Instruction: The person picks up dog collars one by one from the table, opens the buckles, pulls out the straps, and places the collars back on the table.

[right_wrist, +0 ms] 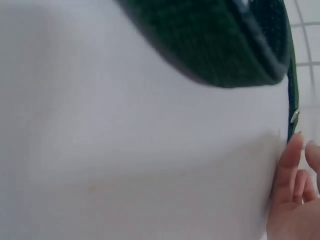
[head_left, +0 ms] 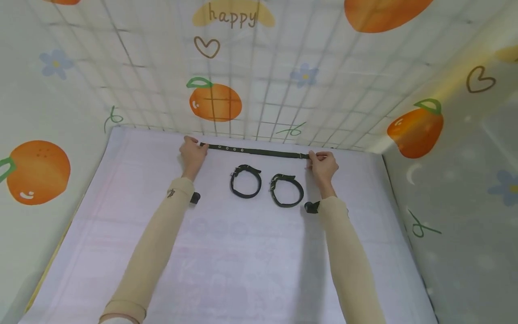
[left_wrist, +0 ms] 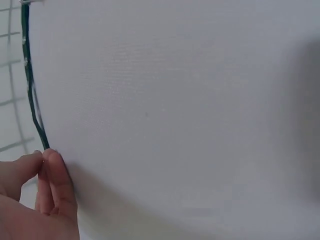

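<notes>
A long dark green buckle collar (head_left: 271, 153) is stretched out straight near the back edge of the white surface. My left hand (head_left: 193, 155) pinches its end by the metal eyelets, and the left wrist view shows thumb and fingertips meeting on the strap (left_wrist: 31, 95). At the opposite end, just past the metal fitting, my right hand (head_left: 323, 166) holds the strap between thumb and fingers. Two similar collars, buckled into rings, lie in front of it: a left ring (head_left: 246, 196) and a right ring (head_left: 288, 205). A green loop (right_wrist: 210, 45) looms large in the right wrist view.
Directly behind the surface rises a wire grid (head_left: 267, 108) under a printed sheet with oranges. Patterned side sheets flank the surface (head_left: 243, 261). Small black objects show beside the left sleeve (head_left: 178, 189) and the right sleeve (head_left: 333, 211).
</notes>
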Motion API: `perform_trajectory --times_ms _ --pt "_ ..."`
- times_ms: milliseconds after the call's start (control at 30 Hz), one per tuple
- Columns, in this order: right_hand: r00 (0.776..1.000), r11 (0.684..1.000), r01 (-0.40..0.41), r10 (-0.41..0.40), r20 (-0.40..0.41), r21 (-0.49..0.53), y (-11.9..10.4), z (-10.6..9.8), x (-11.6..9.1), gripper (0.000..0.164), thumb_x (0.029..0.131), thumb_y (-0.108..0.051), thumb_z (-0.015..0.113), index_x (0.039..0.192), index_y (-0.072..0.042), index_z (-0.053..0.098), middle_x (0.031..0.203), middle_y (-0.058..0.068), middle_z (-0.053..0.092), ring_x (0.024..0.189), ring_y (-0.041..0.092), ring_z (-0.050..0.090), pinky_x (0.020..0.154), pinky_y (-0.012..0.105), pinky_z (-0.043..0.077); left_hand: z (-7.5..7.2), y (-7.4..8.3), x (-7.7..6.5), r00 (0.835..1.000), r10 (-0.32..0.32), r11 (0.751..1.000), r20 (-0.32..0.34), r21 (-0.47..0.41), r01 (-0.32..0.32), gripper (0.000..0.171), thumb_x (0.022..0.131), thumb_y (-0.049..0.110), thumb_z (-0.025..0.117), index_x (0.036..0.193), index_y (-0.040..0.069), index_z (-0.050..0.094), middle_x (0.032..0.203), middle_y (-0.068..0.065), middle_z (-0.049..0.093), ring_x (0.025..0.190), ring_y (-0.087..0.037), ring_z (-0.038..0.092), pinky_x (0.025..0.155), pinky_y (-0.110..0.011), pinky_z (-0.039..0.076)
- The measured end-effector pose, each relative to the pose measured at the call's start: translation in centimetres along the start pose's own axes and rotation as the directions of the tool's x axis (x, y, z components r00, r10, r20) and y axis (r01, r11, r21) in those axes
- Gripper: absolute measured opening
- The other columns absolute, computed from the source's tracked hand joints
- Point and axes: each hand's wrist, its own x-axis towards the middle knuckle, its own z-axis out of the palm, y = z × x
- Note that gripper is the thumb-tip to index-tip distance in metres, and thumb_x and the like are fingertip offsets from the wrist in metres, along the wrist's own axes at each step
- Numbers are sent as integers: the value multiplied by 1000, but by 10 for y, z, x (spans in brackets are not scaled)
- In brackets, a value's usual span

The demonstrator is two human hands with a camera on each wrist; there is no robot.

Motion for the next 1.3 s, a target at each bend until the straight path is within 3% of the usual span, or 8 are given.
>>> perform_trajectory --times_ms 233,467,567,700,867,1100,1167,1300 --pt "992 991 101 -94 88 -83 -10 -3 -14 40 104 -33 73 126 -1 69 96 3 70 61 -5 59 57 11 51 -7 0 -9 998 -5 999 58 -34 7 33 104 22 73 127 2 60 110 -22 80 72 -11 67 63 -18 46" --pt "954 949 269 -240 178 -164 -28 4 -36 40 106 -39 70 128 -6 70 113 18 78 97 26 67 83 29 49 -9 9 -27 988 4 1000 156 -27 0 31 106 28 69 129 8 65 123 -20 77 102 -32 75 78 -33 55" --pt "921 926 348 -309 236 -147 -35 9 -49 40 106 -41 70 125 -5 70 111 19 78 104 34 69 89 34 49 -5 15 -39 981 46 999 190 -9 -46 30 107 29 67 129 8 65 128 -19 75 114 -37 73 90 -44 58" --pt "855 882 460 -410 317 -101 -43 19 -68 37 106 -39 72 121 -5 72 106 17 79 104 35 75 86 38 56 2 22 -57 966 110 993 233 13 -116 29 108 30 65 129 9 65 130 -18 75 118 -39 71 95 -52 58" --pt "800 845 527 -457 390 -91 -48 33 -90 35 104 -39 74 120 -8 73 104 14 81 100 32 78 82 42 63 11 27 -77 943 154 985 296 27 -170 28 108 29 65 129 10 65 128 -18 76 115 -37 73 92 -50 60" --pt "743 817 568 -458 487 -98 -51 50 -111 32 104 -38 74 120 -10 72 101 9 79 82 25 74 66 29 59 23 25 -94 927 187 978 325 27 -206 25 108 24 66 128 10 67 123 -16 77 111 -32 76 91 -46 62" --pt "728 806 581 -455 513 -110 -50 53 -114 32 104 -38 74 121 -10 73 102 8 79 85 26 74 70 32 59 26 25 -97 924 207 973 323 30 -229 24 107 22 67 128 10 68 122 -17 77 110 -32 76 90 -45 63" --pt "687 755 635 -454 567 -165 -50 58 -120 36 101 -42 76 120 -12 75 108 6 82 108 32 73 104 54 53 31 26 -104 922 222 959 318 101 -265 25 105 19 70 128 8 67 121 -18 74 110 -35 73 90 -45 62"
